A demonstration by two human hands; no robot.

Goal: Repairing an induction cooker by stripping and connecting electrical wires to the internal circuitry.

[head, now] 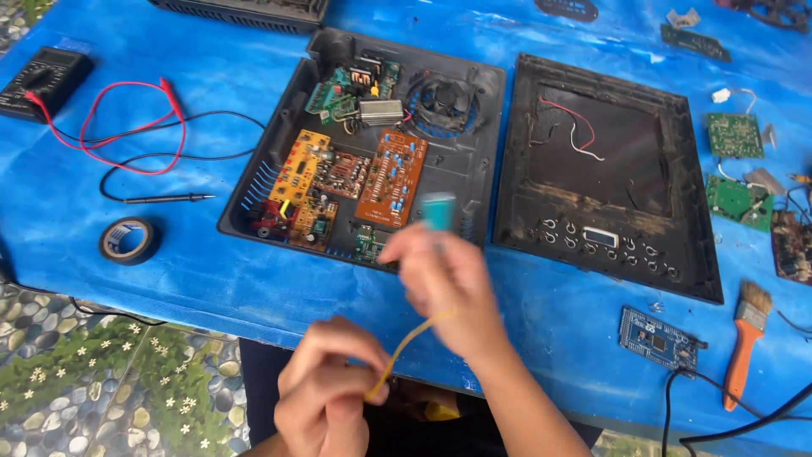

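Above the blue counter (pixel 194 279), the left hand (pixel 326 393) pinches one end of a yellow wire (pixel 406 347) while the right hand (pixel 444 283) grips a blurred teal tool (pixel 438 210) (just before the open black case (pixel 457 169)).

A multimeter (pixel 42 78) with red and black leads lies far left, a tape roll (pixel 128 240) below it; an orange-handled brush (pixel 744 340) and a small blue board (pixel 658 337) sit right.
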